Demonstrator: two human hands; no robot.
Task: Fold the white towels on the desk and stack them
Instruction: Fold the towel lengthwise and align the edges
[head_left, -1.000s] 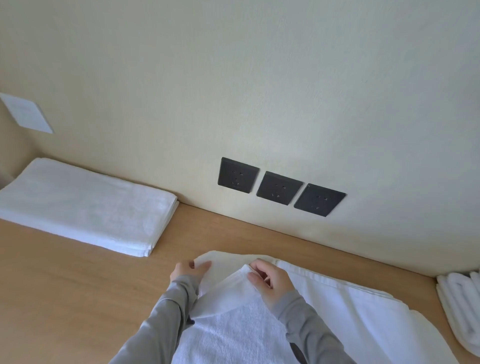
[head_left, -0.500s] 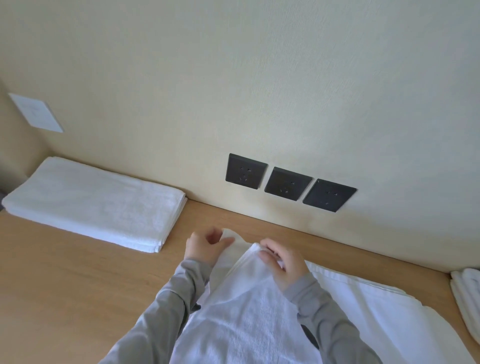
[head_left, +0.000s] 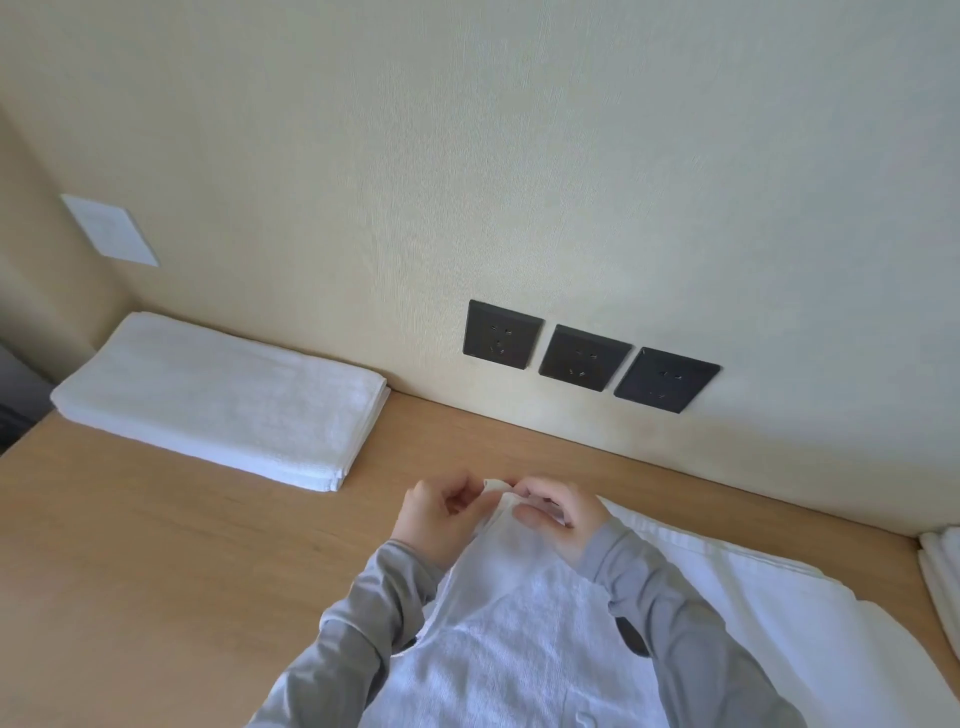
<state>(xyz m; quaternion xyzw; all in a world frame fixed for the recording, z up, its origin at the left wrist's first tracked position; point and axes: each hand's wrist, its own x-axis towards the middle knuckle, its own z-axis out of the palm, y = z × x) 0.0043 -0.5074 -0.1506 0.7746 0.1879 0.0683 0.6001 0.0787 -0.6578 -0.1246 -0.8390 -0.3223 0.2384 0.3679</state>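
A white towel (head_left: 519, 639) hangs lifted in front of me over the wooden desk (head_left: 156, 561). My left hand (head_left: 441, 514) and my right hand (head_left: 561, 519) sit close together and pinch its top corner between them. Under it lies a spread white towel (head_left: 779, 613) reaching toward the right. A folded white towel stack (head_left: 223, 400) lies flat at the back left against the wall. Grey sleeves cover both forearms.
Three dark wall sockets (head_left: 582, 358) sit just above the desk's back edge. A white plate (head_left: 109, 228) is on the wall at the left. More rolled white towels (head_left: 943, 571) show at the right edge.
Both hands have come together and risen with the towel corner, which is now bunched between them. The view has shifted so the folded stack sits further right.
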